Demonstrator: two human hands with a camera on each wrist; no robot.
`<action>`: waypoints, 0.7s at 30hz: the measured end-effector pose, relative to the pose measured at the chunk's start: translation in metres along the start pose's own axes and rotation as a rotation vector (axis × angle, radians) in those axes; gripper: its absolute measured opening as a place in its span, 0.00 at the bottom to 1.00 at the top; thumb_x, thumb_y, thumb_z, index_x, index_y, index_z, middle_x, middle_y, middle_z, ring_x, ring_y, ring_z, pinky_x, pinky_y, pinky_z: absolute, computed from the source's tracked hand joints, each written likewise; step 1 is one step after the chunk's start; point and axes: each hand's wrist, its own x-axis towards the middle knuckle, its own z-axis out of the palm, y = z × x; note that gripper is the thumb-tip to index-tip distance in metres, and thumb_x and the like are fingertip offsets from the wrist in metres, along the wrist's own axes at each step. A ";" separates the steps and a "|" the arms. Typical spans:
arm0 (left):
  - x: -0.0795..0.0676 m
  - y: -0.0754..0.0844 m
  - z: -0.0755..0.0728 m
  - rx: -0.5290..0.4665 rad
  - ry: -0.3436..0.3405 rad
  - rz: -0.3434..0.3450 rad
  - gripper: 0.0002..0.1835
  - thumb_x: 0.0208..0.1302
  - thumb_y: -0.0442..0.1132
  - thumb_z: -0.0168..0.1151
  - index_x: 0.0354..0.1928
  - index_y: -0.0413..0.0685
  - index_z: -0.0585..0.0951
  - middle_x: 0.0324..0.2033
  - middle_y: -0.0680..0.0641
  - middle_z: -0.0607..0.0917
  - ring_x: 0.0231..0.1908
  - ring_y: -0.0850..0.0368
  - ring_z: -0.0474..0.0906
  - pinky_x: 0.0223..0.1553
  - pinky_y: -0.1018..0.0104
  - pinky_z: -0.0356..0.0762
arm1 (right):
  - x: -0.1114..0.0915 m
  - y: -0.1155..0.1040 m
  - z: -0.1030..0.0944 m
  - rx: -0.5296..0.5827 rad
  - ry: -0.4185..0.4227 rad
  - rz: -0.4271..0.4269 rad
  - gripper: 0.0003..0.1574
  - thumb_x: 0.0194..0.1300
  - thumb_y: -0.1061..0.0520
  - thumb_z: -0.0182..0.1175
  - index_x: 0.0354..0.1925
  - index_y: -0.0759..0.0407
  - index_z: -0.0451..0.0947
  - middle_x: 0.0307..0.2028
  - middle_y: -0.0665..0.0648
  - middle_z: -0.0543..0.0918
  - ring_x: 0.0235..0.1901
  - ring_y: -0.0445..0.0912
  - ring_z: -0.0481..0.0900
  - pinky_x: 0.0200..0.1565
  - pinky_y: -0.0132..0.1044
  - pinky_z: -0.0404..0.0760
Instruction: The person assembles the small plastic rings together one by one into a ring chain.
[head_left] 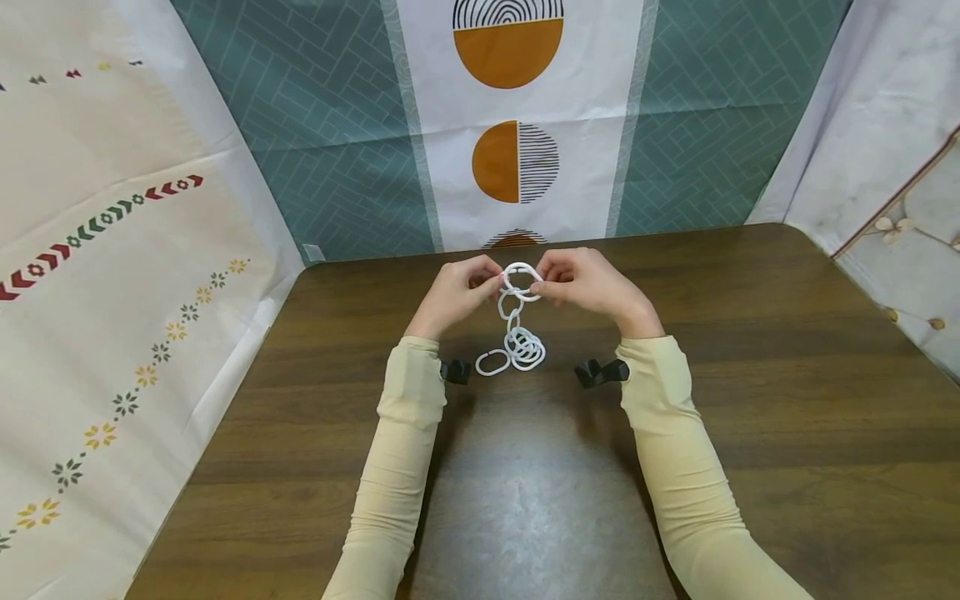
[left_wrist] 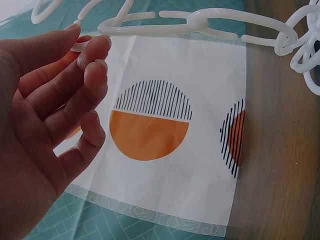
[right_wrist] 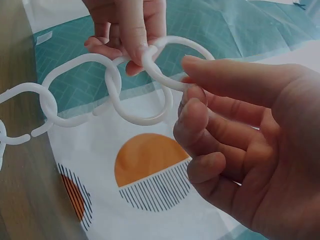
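A chain of white plastic links point(head_left: 522, 345) hangs between the hands, its lower links heaped on the table with one end link point(head_left: 491, 373) lying to the left. My left hand point(head_left: 453, 293) pinches the upper part of the chain between thumb and fingertip. On the other side, my right hand point(head_left: 592, 285) pinches the top link point(right_wrist: 175, 40) by its rim. In the right wrist view this link loops through a second link point(right_wrist: 142, 121), near the left fingertips. Gaps show in several links point(left_wrist: 235, 15) in the left wrist view. Fingers partly hide the pinched spots.
A brown wooden table point(head_left: 330, 417) lies beneath. Behind it hangs a teal and white cloth point(head_left: 337, 125) with orange half circles. Patterned cloths point(head_left: 112, 333) cover the sides. Black wrist-camera mounts point(head_left: 600, 372) stick out inward from the light yellow sleeves point(head_left: 408, 417).
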 end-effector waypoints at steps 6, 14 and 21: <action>0.000 -0.001 0.001 0.015 0.007 0.003 0.08 0.66 0.41 0.63 0.37 0.42 0.82 0.25 0.41 0.83 0.24 0.57 0.74 0.29 0.69 0.70 | 0.001 0.003 -0.001 0.071 0.057 0.043 0.10 0.62 0.57 0.66 0.32 0.63 0.77 0.23 0.55 0.81 0.23 0.50 0.81 0.29 0.35 0.76; 0.000 0.001 0.001 0.010 -0.018 0.008 0.08 0.66 0.41 0.63 0.37 0.42 0.82 0.25 0.43 0.84 0.24 0.58 0.75 0.30 0.69 0.71 | 0.002 0.005 0.001 0.101 0.072 0.051 0.11 0.61 0.58 0.67 0.31 0.64 0.76 0.20 0.52 0.81 0.21 0.45 0.81 0.27 0.34 0.77; 0.000 0.002 0.002 0.010 -0.041 0.009 0.08 0.66 0.40 0.62 0.38 0.42 0.82 0.31 0.38 0.87 0.26 0.57 0.79 0.32 0.61 0.76 | 0.002 0.003 0.002 0.113 0.058 0.061 0.12 0.60 0.58 0.68 0.31 0.64 0.76 0.20 0.50 0.80 0.21 0.47 0.81 0.27 0.33 0.77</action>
